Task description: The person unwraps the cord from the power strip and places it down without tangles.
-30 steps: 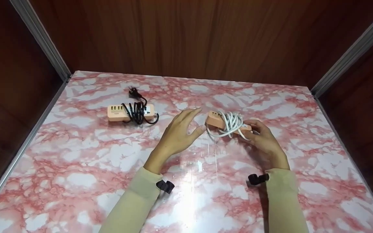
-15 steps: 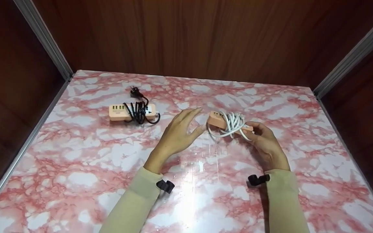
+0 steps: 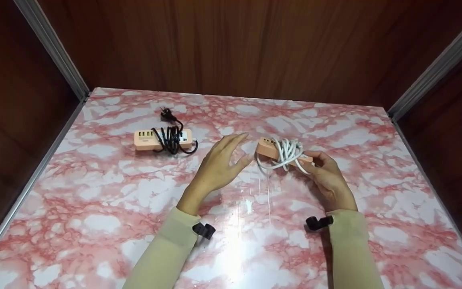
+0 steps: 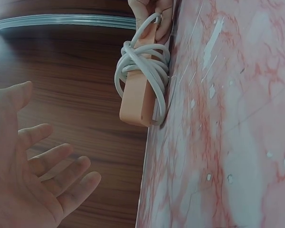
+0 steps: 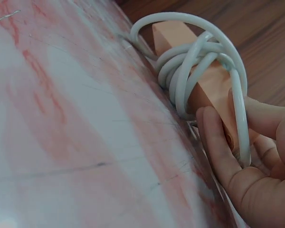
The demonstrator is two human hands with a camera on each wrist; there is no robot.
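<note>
An orange power strip with a white cord wound round it (image 3: 268, 149) is at the right of centre in the head view. My right hand (image 3: 329, 176) grips its right end, thumb on one side and fingers on the other, as the right wrist view shows on the orange body (image 5: 213, 88). To the left of that strip, my left hand (image 3: 219, 166) hovers with fingers spread and nothing in them. The left wrist view shows its bare palm (image 4: 23, 185) apart from the white-corded strip (image 4: 137, 97).
A second orange power strip (image 3: 144, 140), wrapped in black cord with its plug (image 3: 167, 114) pointing back, lies at the left. Both rest areas belong to a red-and-white marbled tabletop (image 3: 134, 224). Dark wood panels (image 3: 231, 48) close in the back and sides.
Almost nothing differs. The right hand keeps its grip on the white-corded power strip, and the left hand stays spread beside it; the head view shifts slightly.
</note>
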